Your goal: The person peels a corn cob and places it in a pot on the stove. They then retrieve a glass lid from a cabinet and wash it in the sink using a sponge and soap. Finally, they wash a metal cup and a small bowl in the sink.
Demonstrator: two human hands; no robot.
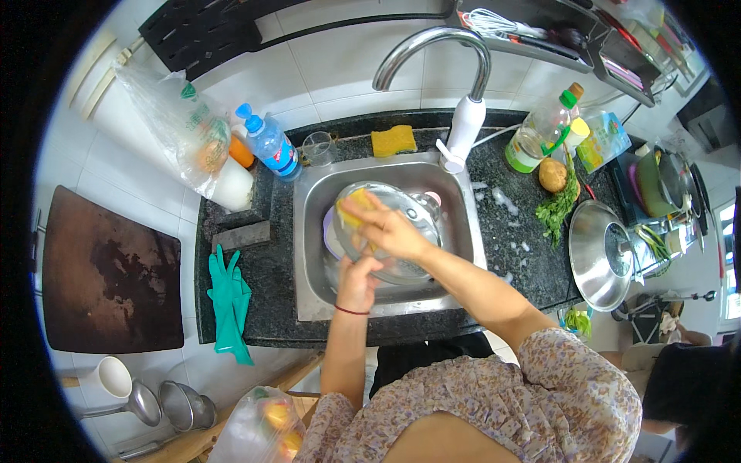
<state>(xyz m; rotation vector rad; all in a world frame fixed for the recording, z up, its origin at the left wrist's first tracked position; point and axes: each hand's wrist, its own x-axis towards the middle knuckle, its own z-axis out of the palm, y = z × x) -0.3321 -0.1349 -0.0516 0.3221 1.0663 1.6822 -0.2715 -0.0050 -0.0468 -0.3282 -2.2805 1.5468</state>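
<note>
Over the stainless-steel sink (385, 309), my left hand (359, 282) grips the near rim of a clear round lid (399, 199), which looks like glass. My right hand (393, 230) presses a yellow sponge (352, 209) against the left part of that lid; the fingers are blurred. Part of a purple bowl or basin (330, 236) shows beneath the lid in the sink. A small metal item and something pink (433, 198) lie at the sink's right side, mostly hidden.
A chrome faucet (463, 124) arches behind the sink. Another yellow sponge (393, 140), a glass mug (319, 149) and a blue bottle (275, 147) stand along the back. Green rubber gloves (230, 301) hang over the left edge. Rightward are foam, herbs (558, 205) and a metal lid (593, 278).
</note>
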